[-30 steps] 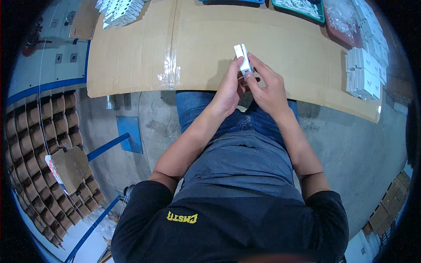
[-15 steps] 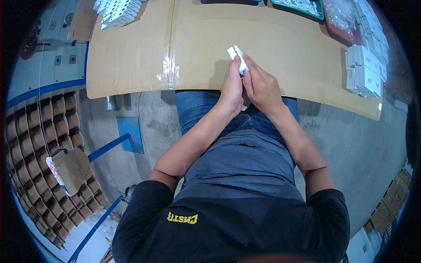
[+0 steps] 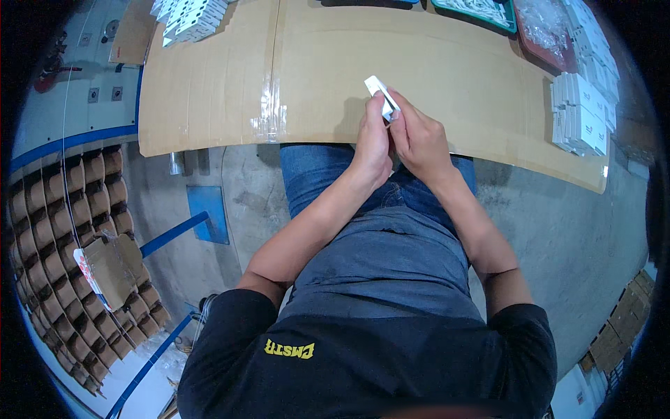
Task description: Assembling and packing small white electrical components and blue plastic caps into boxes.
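Note:
A small white rectangular piece (image 3: 377, 89), box-like with a dark gap along its lower side, is held between both hands just above the near part of the cardboard-covered table (image 3: 321, 84). My left hand (image 3: 372, 143) is closed on its left side, thumb along the edge. From the right, my right hand (image 3: 421, 140) grips the lower right end with thumb and fingers. The fingers and palms hide the lower part of the piece, so I cannot tell exactly what it is.
White boxes (image 3: 579, 115) are stacked at the table's right edge. Beside them stand a red tray (image 3: 551, 61) of clear plastic bags and a green tray (image 3: 513, 19) of small white parts. More white pieces (image 3: 192, 21) lie far left. Cardboard dividers (image 3: 70, 209) stand at the left.
The white piece has turned in my hands: its two separate upper parts now show as one broad face with a dark gap. Both hands stay nearly in place.

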Demonstrator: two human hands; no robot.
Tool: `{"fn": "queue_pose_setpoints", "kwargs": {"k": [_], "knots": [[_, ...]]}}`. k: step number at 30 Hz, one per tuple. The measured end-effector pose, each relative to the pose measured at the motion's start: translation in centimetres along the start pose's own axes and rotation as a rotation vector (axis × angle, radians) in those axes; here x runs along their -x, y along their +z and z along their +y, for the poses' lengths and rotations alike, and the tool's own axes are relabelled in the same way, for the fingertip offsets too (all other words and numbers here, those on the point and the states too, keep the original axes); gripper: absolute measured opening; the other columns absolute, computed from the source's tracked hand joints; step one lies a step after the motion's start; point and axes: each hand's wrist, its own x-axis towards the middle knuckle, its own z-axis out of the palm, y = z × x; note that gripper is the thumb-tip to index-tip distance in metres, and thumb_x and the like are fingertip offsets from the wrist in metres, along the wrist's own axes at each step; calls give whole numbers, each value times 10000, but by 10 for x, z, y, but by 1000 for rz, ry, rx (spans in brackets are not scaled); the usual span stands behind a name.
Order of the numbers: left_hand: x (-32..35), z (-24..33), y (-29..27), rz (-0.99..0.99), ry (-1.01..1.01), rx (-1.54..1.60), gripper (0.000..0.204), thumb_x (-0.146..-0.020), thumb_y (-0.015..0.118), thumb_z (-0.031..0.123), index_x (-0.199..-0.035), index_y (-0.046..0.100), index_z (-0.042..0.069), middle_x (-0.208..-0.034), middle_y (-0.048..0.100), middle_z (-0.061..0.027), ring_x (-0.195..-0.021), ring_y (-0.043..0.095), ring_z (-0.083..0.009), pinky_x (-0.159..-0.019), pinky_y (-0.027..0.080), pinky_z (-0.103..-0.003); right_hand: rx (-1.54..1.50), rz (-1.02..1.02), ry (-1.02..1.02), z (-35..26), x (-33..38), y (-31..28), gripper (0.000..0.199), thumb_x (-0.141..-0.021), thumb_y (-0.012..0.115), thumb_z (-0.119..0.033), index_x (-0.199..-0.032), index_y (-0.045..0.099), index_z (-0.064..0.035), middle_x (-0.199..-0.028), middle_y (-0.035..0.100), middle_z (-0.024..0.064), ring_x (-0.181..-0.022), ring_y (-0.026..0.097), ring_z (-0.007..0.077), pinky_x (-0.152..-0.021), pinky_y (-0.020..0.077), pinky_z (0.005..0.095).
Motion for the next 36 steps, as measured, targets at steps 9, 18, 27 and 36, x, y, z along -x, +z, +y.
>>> {"fn": "queue_pose_setpoints", "kwargs": {"k": [9, 18, 27, 36], "knots": [[10, 30, 1, -77, 24, 27, 443, -1005, 456, 526, -1121, 577, 117, -981, 593, -29, -936, 571, -147, -815, 468, -330, -546, -76, 219, 6, -6, -12, 361, -1033, 545, -142, -1365, 596, -10, -1123, 711, 151, -799, 680, 143, -737, 564, 290], [14, 31, -9, -131, 216, -54, 547, -952, 625, 363, -1351, 402, 62, -1207, 563, -76, -1115, 570, -189, -923, 497, -374, -668, -20, 200, 9, -5, -22, 321, -1061, 503, -145, -1303, 644, 10, -1211, 701, 103, -1095, 639, 160, -990, 490, 318], [30, 31, -5, -378, 656, -451, 1000, -763, 816, 54, -1577, 235, 78, -1495, 406, -118, -1361, 457, -240, -1046, 475, -392, -580, -48, 0, -15, -9, -43, 557, -958, 671, -223, -1463, 512, -53, -1471, 531, 149, -1331, 518, 250, -1114, 396, 378], [64, 43, -3, -716, -43, 243, 657, -991, 580, 295, -1557, 304, 108, -1390, 507, -94, -1209, 553, -207, -938, 521, -348, -340, -25, -204, -38, 9, -64, 612, -932, 686, -238, -1479, 481, -58, -1442, 510, 189, -1320, 520, 338, -1104, 408, 412]]}}
